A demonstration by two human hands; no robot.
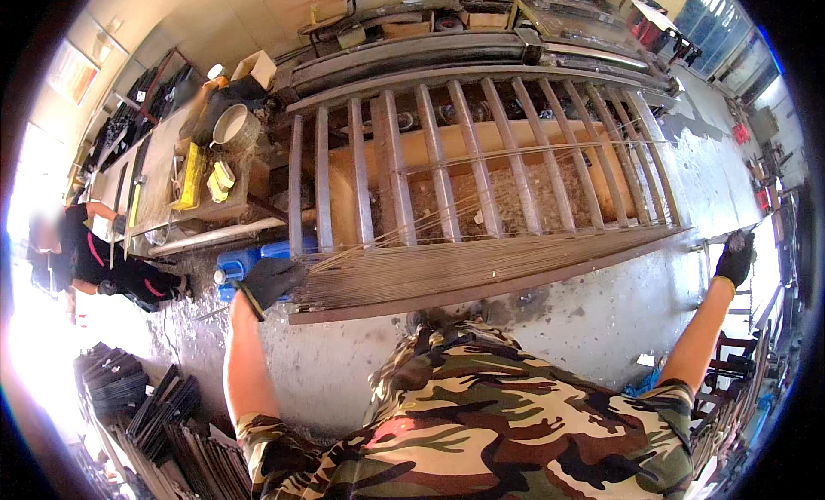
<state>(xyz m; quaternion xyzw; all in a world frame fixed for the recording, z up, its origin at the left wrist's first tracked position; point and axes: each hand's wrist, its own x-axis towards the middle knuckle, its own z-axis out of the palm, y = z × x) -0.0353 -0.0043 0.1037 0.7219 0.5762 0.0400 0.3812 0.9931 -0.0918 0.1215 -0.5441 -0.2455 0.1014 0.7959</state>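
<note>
A wide layer of long, thin metal rods (pixel 447 272) lies along the near side of a slatted metal rack (pixel 443 169). A few rods stray diagonally over the slats. My left hand (pixel 271 285), in a dark glove with a yellow cuff, is at the rods' left end, its fingers drawn together. A thin grey line sticks out to its left; what the fingers hold is hidden. Out past the rods' right end, my right hand (pixel 736 257), gloved alike, is raised and closed. Whatever is inside it cannot be made out.
Blue jugs (pixel 236 266) stand beyond my left hand. Further left is a workbench (pixel 159 190) with a yellow box (pixel 189 177) and a round pot (pixel 234 126). Another person (pixel 107 255) is at the far left. Dark metal stock (pixel 163 405) is stacked at lower left.
</note>
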